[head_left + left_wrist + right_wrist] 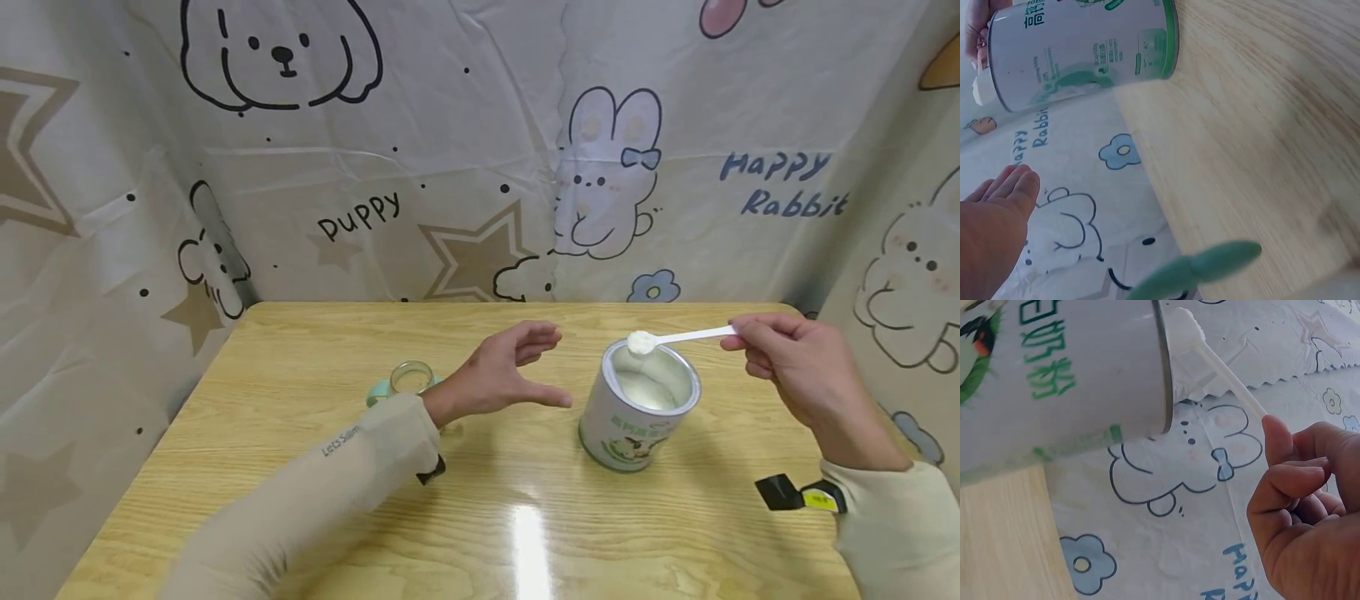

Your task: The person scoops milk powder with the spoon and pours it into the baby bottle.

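Observation:
In my right hand (798, 367) I pinch the end of a white measuring scoop's handle (693, 335). The scoop's bowl, heaped with white powder (642, 342), hangs over the far part of an opened milk powder can's rim (693, 398). The can (622, 429) stands upright on the table, white with green print, with pale powder inside. My left hand (495, 371) is held to the left of the can, fingers and thumb spread apart, holding nothing. A glass jar (412, 377) with a mint-green part (378, 392) stands behind my left forearm, partly hidden by it.
The wooden table (300, 342) reaches back to a hanging cloth (450, 150) printed with cartoon animals, stars and flowers. More of the cloth hangs at the left and right sides. Dark straps show at both wrists.

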Motion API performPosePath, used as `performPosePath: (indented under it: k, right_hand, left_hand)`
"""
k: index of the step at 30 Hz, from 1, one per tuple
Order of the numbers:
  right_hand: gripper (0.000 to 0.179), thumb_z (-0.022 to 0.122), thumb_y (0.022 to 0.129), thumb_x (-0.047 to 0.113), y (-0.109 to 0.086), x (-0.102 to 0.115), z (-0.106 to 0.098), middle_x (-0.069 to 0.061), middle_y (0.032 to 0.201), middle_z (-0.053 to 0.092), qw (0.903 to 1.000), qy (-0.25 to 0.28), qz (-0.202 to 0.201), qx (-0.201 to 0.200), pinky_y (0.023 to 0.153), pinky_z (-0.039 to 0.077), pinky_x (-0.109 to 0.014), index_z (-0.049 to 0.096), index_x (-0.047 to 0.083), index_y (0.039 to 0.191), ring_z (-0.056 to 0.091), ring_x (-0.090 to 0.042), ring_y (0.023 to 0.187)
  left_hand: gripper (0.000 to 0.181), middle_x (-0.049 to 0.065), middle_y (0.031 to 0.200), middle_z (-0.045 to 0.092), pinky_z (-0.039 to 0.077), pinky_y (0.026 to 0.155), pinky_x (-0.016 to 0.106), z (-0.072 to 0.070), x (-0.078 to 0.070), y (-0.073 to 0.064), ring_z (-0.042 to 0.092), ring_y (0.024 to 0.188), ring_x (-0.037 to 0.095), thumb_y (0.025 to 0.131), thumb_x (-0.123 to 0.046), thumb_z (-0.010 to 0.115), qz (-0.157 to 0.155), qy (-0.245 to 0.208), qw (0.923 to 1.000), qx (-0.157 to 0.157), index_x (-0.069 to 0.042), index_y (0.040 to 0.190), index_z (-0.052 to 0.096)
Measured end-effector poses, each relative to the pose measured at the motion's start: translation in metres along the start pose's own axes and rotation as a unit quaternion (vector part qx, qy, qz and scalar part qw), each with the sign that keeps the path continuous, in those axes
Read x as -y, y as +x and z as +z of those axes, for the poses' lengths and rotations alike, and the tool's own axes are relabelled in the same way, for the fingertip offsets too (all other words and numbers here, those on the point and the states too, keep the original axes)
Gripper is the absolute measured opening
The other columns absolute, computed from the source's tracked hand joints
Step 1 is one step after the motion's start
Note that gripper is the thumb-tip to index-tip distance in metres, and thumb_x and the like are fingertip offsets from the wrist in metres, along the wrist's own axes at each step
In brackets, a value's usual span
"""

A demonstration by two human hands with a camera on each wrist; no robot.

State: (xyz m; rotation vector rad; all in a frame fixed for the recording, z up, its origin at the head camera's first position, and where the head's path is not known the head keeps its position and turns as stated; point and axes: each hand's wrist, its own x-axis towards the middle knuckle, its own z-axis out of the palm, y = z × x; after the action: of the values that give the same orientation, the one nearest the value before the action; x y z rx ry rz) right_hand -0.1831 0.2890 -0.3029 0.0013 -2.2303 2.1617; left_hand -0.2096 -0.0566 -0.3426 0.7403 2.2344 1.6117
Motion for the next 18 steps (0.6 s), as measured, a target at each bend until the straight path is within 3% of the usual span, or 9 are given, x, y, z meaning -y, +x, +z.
performPosePath:
  k: [11, 18]
  right_hand:
    - [0.013, 0.066, 0.097, 0.010, 0.004, 0.007, 0.017, -0.001, 0.078, 0.073, 0.9991, 0.042, -0.007, 0.009, 0.050, 0.046, -0.016, 0.076, 0.013, 0.089, 0.049, -0.008, 0.062]
    - [0.011, 0.067, 0.097, 0.012, 0.006, 0.008, 0.031, 0.001, 0.078, 0.072, 0.9993, 0.028, -0.021, 0.011, 0.050, 0.046, -0.016, 0.076, 0.013, 0.090, 0.048, -0.008, 0.062]
  left_hand:
    - [0.081, 0.011, 0.147, 0.050, 0.041, 0.109, 0.025, -0.023, 0.001, -0.014, 0.048, 0.136, 0.020, 0.079, -0.008, 0.086, 0.004, -0.004, 0.9998, -0.020, -0.002, 0.147, 0.042]
    - [0.081, 0.010, 0.146, 0.052, 0.041, 0.110, 0.027, -0.035, 0.004, -0.023, 0.049, 0.135, 0.020, 0.078, -0.007, 0.087, 0.006, -0.015, 0.9994, -0.031, -0.001, 0.146, 0.043]
